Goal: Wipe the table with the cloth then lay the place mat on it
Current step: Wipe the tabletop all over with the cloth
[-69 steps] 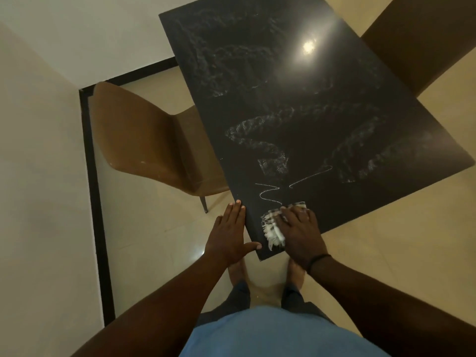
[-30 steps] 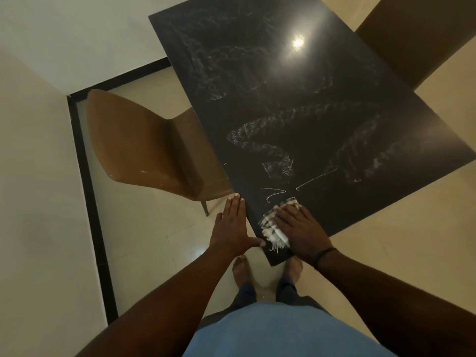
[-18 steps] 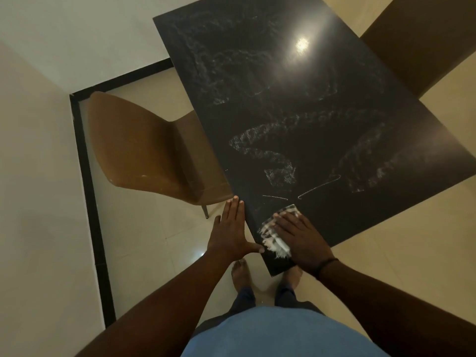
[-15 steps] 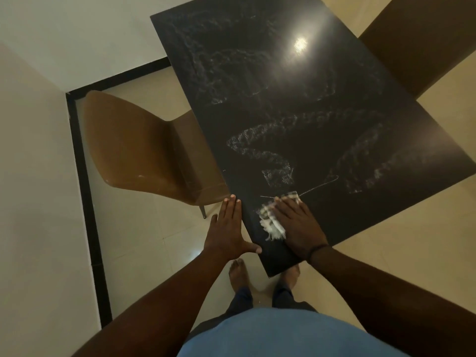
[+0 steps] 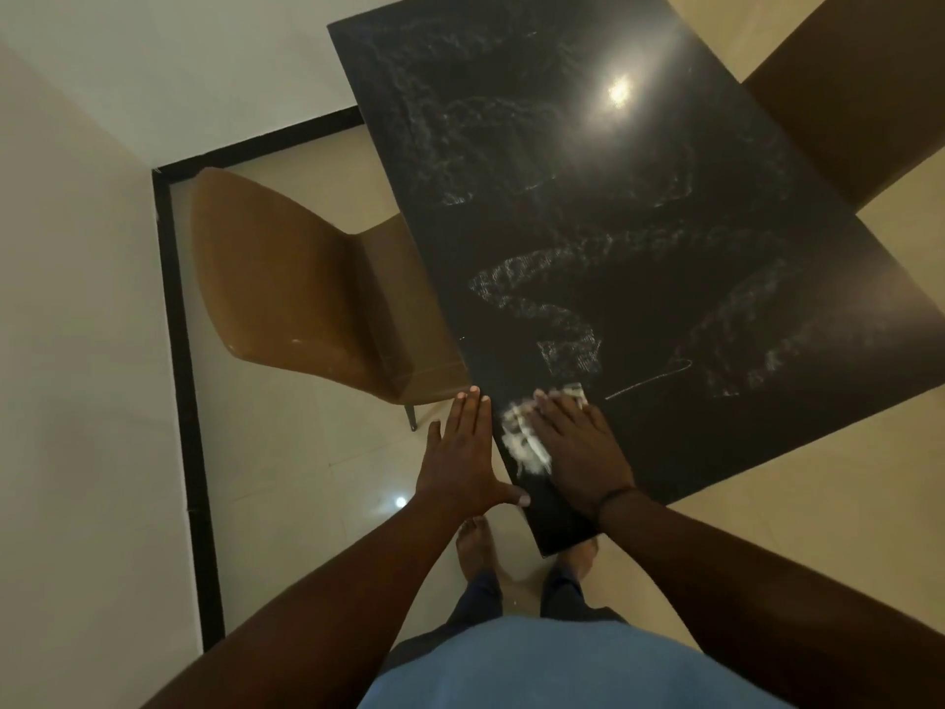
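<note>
A black glossy table [image 5: 588, 207] fills the upper middle of the view, streaked with pale wet wipe marks. My right hand [image 5: 578, 450] lies flat on a small white fringed cloth [image 5: 521, 440] near the table's near corner, pressing it onto the top. My left hand [image 5: 465, 452] is held flat with straight fingers along the table's left edge, thumb touching the edge. No place mat is in view.
A brown chair [image 5: 301, 294] stands tucked against the table's left side. Another brown chair back [image 5: 859, 89] shows at the top right. A white wall with a black skirting strip [image 5: 179, 350] runs along the left. My bare feet stand on the beige tiled floor [image 5: 307, 478].
My right hand has slid the cloth back and forth near the corner, now a little toward the left edge, wiping away the thin squiggly line. My left hand stays at the edge.
</note>
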